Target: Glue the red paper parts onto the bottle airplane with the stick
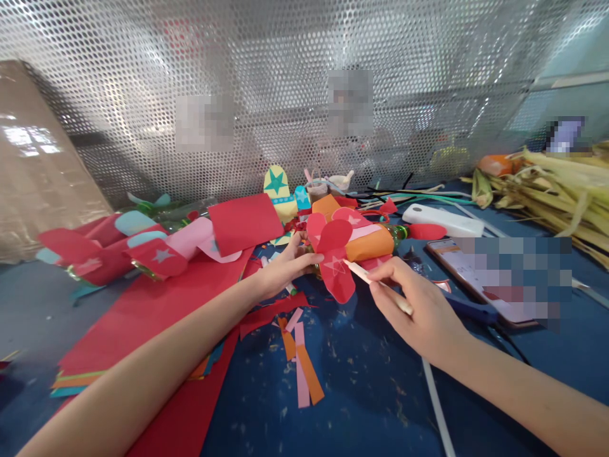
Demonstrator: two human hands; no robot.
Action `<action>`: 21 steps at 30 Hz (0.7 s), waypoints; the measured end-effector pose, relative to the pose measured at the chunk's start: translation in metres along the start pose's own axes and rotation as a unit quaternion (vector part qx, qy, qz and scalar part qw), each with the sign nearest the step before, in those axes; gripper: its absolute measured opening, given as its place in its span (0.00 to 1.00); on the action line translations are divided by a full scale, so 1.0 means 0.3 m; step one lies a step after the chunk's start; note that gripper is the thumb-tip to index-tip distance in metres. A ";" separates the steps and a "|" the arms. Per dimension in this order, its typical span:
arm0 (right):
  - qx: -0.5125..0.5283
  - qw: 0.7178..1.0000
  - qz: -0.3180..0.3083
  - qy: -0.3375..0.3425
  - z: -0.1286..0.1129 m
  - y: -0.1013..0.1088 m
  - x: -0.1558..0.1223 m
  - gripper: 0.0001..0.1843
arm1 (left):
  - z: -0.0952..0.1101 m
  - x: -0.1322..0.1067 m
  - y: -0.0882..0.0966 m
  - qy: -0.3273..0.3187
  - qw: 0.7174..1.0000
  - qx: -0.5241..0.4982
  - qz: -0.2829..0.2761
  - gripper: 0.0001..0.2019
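At frame centre, left hand (284,270) pinches red paper flower (333,244); right hand (421,314) grips white stick (361,274), possibly glue. Keep flower braced.

Blue table (375,400) with paper scraps (304,371)

left hand (280,271): bare, slim fingers (304,260) | right hand (421,312): bare | forearms (181,336): bare to frame edge

Frame centre: my left hand (280,270) lies left of the paper flower (335,254), my right hand (419,311) just right, its stick (361,274) touching it; paper sheets (143,317) spread lower left, phone (469,270) right, husks (547,184) upper right.
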State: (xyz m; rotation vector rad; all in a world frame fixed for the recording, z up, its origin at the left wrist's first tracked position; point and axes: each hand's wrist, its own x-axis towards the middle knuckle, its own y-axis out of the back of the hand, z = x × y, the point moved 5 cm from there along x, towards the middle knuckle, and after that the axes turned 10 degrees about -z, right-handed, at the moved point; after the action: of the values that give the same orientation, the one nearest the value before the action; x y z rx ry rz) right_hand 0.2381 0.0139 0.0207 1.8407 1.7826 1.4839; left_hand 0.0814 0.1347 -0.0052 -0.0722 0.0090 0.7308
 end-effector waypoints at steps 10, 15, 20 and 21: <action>0.013 1.000 -0.012 -0.002 0.000 -0.001 0.002 0.06 | -0.010 0.003 0.011 0.003 1.000 -0.005 0.009 0.26; 0.011 1.000 -0.006 0.006 -0.003 -0.001 0.002 0.05 | -0.007 -0.002 0.014 0.013 1.000 0.000 0.020 0.27; 0.018 1.000 -0.012 0.005 0.005 -0.009 0.000 0.04 | -0.009 -0.001 0.017 0.009 1.000 -0.002 0.016 0.29; 0.018 1.000 -0.013 0.006 0.006 -0.010 0.000 0.04 | -0.009 0.000 0.017 0.007 1.000 0.000 0.016 0.29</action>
State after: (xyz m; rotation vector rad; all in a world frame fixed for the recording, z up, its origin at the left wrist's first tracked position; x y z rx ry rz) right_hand 0.2374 0.0156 0.0177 1.8226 1.8427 1.4653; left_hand 0.0780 0.1382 -0.0081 -0.0778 0.0231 0.7623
